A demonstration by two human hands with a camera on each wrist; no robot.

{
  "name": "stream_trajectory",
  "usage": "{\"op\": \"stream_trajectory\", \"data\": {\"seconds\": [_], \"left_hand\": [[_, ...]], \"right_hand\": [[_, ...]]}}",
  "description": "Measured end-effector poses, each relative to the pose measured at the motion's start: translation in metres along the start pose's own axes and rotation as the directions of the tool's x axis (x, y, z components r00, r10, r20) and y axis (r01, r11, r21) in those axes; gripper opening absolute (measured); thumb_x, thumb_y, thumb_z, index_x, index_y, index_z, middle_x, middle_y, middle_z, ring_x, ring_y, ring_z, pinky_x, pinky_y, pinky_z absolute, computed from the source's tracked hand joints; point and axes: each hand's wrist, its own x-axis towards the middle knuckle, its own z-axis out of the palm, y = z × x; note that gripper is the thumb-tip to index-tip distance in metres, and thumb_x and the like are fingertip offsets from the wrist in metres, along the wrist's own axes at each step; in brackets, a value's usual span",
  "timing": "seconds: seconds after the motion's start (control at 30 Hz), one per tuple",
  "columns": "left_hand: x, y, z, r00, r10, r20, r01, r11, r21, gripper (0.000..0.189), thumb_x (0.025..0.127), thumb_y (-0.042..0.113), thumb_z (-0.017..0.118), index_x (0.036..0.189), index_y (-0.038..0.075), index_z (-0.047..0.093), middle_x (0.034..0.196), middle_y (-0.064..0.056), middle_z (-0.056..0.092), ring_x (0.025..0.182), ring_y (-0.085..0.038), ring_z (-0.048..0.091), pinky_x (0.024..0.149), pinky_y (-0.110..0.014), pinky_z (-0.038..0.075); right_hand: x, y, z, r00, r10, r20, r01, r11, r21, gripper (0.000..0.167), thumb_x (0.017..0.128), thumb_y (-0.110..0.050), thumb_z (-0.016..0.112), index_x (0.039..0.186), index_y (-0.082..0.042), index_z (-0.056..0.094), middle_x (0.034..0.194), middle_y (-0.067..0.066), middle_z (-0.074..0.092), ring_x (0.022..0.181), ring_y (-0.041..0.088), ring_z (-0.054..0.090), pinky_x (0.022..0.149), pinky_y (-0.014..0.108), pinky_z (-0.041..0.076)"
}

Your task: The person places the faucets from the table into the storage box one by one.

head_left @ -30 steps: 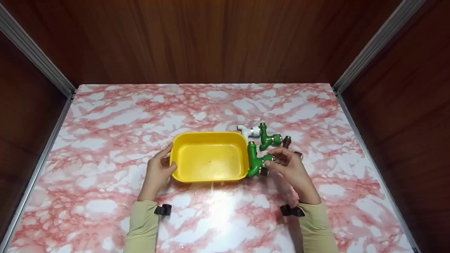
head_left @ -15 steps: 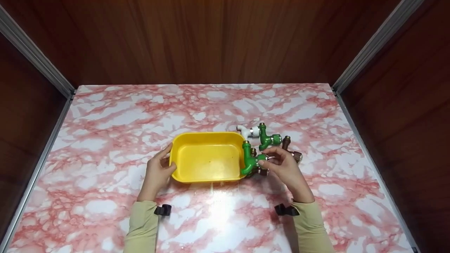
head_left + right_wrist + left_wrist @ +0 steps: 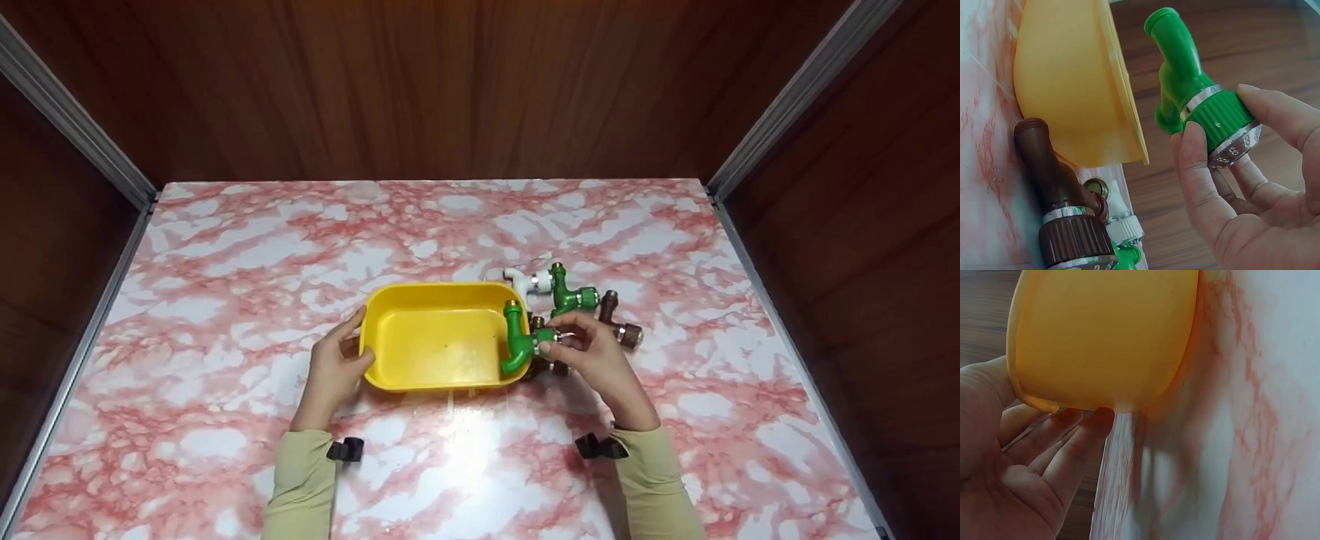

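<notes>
A yellow plastic tub (image 3: 442, 379) stands in the middle of the table, its inside bare in the head view. My left hand (image 3: 337, 367) holds its left end, thumb over the rim and fingers against the outer wall (image 3: 1100, 343). My right hand (image 3: 596, 356) pinches a green tap (image 3: 517, 341) by its ribbed knob, thumb on one side and fingers on the other. The tap's spout and brass threaded end overlap the tub's right end in the head view. In the right wrist view the green tap (image 3: 1185, 62) is held up beside the tub's rim.
Right of the tub a brown tap (image 3: 1061, 197) lies on the table, partly hidden under my right hand in the head view. Behind are a white tap (image 3: 525, 281), another green tap (image 3: 574, 296) and another brown tap (image 3: 622, 330). Dark wood panels (image 3: 450, 90) enclose the table.
My right hand has moved left with the green tap, from beside the tub to over its right end. The left hand keeps its hold on the tub.
</notes>
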Motion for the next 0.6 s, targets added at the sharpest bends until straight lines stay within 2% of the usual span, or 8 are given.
{"op": "stream_trajectory", "data": {"seconds": [0.27,0.6], "left_hand": [[-0.009,0.031,0.000,1.000,0.017,0.013,-0.017,1.000,-0.010,0.064,0.081,-0.015,0.055,0.142,0.000,0.043,0.139,-0.022,0.046,0.107,-0.041,0.058,0.076,-0.020,0.054],[-0.010,0.034,0.000,1.000,-0.002,0.018,0.003,1.000,-0.023,0.063,0.081,-0.015,0.055,0.142,0.001,0.043,0.140,-0.021,0.045,0.108,-0.041,0.058,0.073,-0.022,0.055]], "right_hand": [[0.001,-0.002,0.007,1.000,0.016,0.009,-0.016,1.000,-0.005,0.035,0.078,0.000,0.076,0.109,0.007,0.060,0.102,0.017,0.062,0.082,0.022,0.064,0.070,0.027,0.055],[0.003,-0.003,0.013,1.000,0.011,0.020,-0.011,1.000,0.028,0.038,0.079,0.004,0.074,0.112,0.013,0.057,0.104,0.018,0.061,0.083,0.024,0.064,0.073,0.030,0.057]]}}
